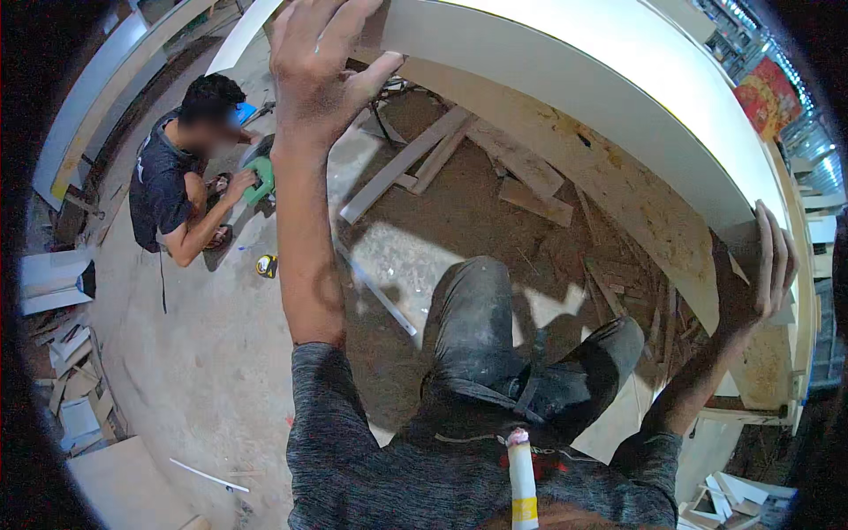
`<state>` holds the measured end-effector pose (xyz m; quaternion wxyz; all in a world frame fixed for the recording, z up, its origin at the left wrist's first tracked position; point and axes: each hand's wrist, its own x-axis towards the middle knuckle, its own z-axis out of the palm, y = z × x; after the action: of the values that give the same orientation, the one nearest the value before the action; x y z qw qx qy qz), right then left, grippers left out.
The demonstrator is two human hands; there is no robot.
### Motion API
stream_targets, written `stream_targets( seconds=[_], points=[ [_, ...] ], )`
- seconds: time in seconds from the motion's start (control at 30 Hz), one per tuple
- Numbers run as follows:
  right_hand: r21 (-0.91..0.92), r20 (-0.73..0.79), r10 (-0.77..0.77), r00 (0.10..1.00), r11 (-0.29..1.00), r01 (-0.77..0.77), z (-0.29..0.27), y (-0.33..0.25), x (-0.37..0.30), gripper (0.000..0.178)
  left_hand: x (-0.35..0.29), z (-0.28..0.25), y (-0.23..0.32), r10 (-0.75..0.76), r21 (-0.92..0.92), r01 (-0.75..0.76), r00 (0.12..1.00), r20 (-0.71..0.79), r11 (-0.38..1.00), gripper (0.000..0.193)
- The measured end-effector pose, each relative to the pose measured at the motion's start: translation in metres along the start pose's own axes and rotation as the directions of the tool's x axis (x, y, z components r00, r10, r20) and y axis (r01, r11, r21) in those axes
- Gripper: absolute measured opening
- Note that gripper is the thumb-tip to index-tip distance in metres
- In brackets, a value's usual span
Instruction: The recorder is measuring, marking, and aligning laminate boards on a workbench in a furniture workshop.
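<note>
A long white board [574,75] runs along the upper right, and both my hands are on it. My left hand [322,66] grips its far left part, fingers up over the face and thumb against the lower edge. On its right part, my right hand [770,265] has the fingers wrapped over the edge; its thumb is in shadow. Below the white face a raw brown wood panel [583,146] is visible. A cigarette [522,481] with a yellow band juts into view at the bottom, held by neither hand.
A crouching co-worker [168,181] at the left holds a green power tool [259,181]. A tape measure [266,265] lies nearby. Wood offcuts [406,163] lie on the floor under the panel. Scrap boards [79,389] are piled at the left. A thin strip [380,291] lies beside my knee [477,291].
</note>
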<state>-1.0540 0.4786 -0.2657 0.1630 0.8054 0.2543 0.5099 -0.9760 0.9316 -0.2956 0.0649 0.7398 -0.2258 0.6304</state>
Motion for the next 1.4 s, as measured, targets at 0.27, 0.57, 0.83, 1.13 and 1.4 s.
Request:
stream_targets(
  seconds=[0.27, 0.57, 0.83, 1.13, 1.4],
  points=[
    [0.029, -0.023, 0.023, 0.999, 0.999, -0.022, 0.003, 0.002, -0.003, 0.059, 0.0, -0.021, -0.021, -0.091, -0.015, 0.091, 0.996, 0.017, 0.996, 0.064],
    [0.073, 0.063, 0.047, 0.997, 0.996, -0.052, -0.009, -0.004, -0.003, 0.058, -0.023, -0.015, -0.04, -0.254, -0.149, 0.249, 0.967, -0.013, 0.957, 0.06],
    [0.076, 0.067, 0.063, 0.996, 0.995, -0.068, -0.015, -0.007, -0.001, 0.059, -0.027, -0.009, -0.032, -0.39, -0.206, 0.373, 0.92, -0.047, 0.905, 0.06],
    [0.113, 0.055, 0.053, 0.997, 0.992, -0.059, -0.016, -0.009, 0.004, 0.059, -0.014, -0.021, -0.039, -0.299, -0.078, 0.309, 0.947, 0.116, 0.948, 0.061],
    [0.056, 0.081, 0.12, 0.989, 0.991, -0.125, -0.019, -0.021, 0.009, 0.039, -0.02, -0.024, -0.044, -0.268, -0.097, 0.282, 0.954, 0.136, 0.955, 0.057]
  ],
)
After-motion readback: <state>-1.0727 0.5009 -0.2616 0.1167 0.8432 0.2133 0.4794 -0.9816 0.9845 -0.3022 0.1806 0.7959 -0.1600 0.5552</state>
